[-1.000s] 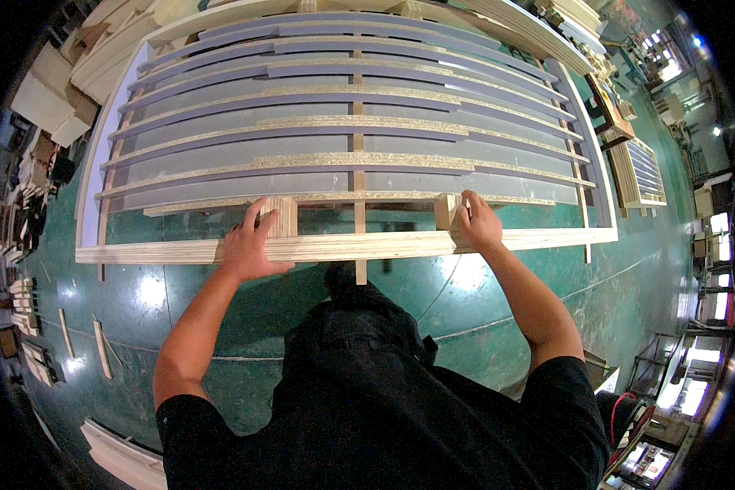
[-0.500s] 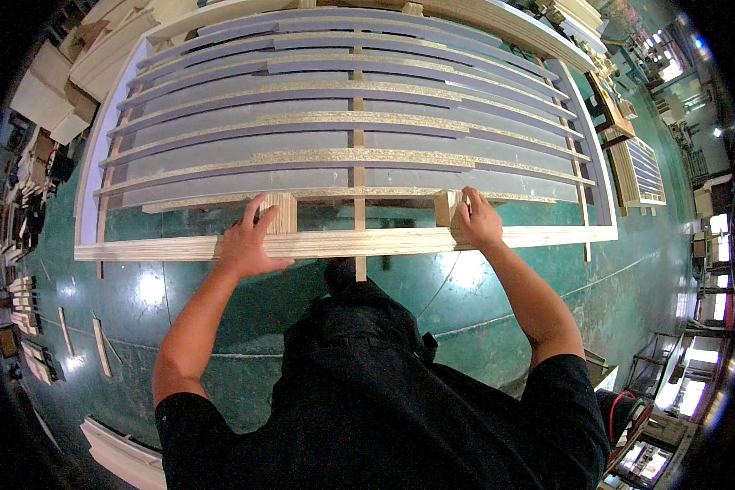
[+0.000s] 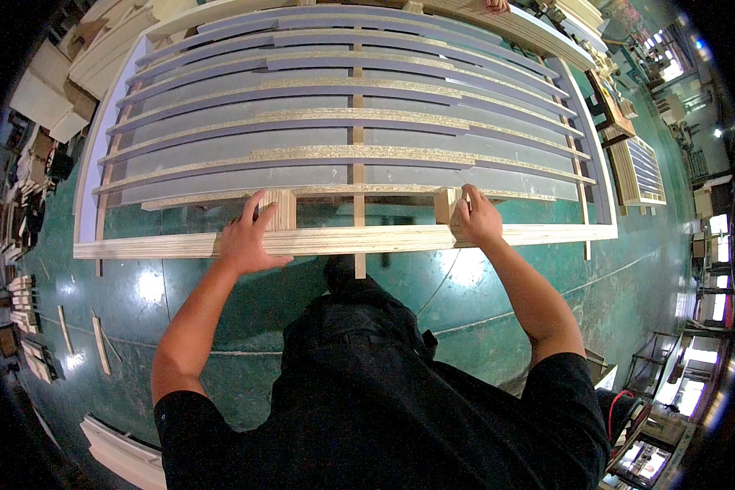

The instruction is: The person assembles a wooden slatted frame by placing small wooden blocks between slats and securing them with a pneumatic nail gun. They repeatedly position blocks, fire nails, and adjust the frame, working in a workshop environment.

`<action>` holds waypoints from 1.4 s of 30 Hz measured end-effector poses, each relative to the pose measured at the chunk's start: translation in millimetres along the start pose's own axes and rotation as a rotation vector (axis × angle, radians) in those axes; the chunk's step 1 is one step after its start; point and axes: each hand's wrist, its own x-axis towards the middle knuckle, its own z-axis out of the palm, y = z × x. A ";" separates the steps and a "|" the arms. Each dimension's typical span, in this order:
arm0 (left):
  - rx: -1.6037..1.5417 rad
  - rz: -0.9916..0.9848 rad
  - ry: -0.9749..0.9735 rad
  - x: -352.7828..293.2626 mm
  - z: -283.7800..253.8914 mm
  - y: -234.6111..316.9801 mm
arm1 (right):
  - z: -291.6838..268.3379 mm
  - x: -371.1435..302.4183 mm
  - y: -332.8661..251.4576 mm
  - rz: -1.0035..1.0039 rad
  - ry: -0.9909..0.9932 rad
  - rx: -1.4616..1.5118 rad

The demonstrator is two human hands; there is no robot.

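The rail (image 3: 351, 241) is straddled by the spread left grip (image 3: 248, 239); the right grip (image 3: 480, 222) is curled, its closure unclear. An open gap is left between rail edge and slat (image 3: 420, 190).

Front rail (image 3: 351, 240): pale layered wood, lying lengthwise under the left hand (image 3: 251, 238) and right hand (image 3: 480, 219), extending past both. Left block (image 3: 283, 212): pale wood, rail's far side, at the left fingers. Right block (image 3: 445, 207): similar, beside the right fingertips, well apart from the left block.
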 end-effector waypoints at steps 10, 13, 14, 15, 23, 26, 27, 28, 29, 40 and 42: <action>0.012 0.005 0.007 -0.3 2.0 -1.6 | -4.8 0.7 -5.4 0.008 -0.033 -0.019; 0.008 0.008 0.004 1.3 0.5 -0.4 | -4.4 -0.3 -3.6 0.008 -0.023 -0.027; 0.012 0.010 0.005 0.9 -0.4 -0.1 | -4.9 -0.6 -5.3 0.013 -0.028 -0.030; 0.016 0.013 0.006 0.8 -0.9 -0.1 | -5.0 -0.9 -6.2 0.018 -0.032 -0.033; -0.013 0.027 0.036 -0.1 3.5 -2.5 | -2.5 -1.0 -4.0 0.020 -0.015 -0.015; -0.014 0.015 0.019 0.0 -0.8 -0.1 | -4.5 -1.3 -6.6 0.022 -0.018 -0.011; -0.016 0.009 0.011 0.4 -2.0 0.8 | -5.1 -1.5 -7.1 0.023 -0.017 -0.011; -0.020 0.005 0.006 0.7 -2.2 0.9 | -4.3 -1.2 -5.8 0.019 -0.014 -0.010; -0.022 0.002 0.003 0.6 -2.6 1.2 | -3.4 -0.7 -4.6 0.015 -0.010 -0.007; 0.003 -0.004 -0.009 1.1 -5.3 3.9 | -4.4 -0.5 -3.8 0.004 -0.010 -0.016; 0.004 -0.010 -0.016 0.5 -5.4 3.6 | -4.2 -0.6 -5.2 -0.004 0.001 -0.006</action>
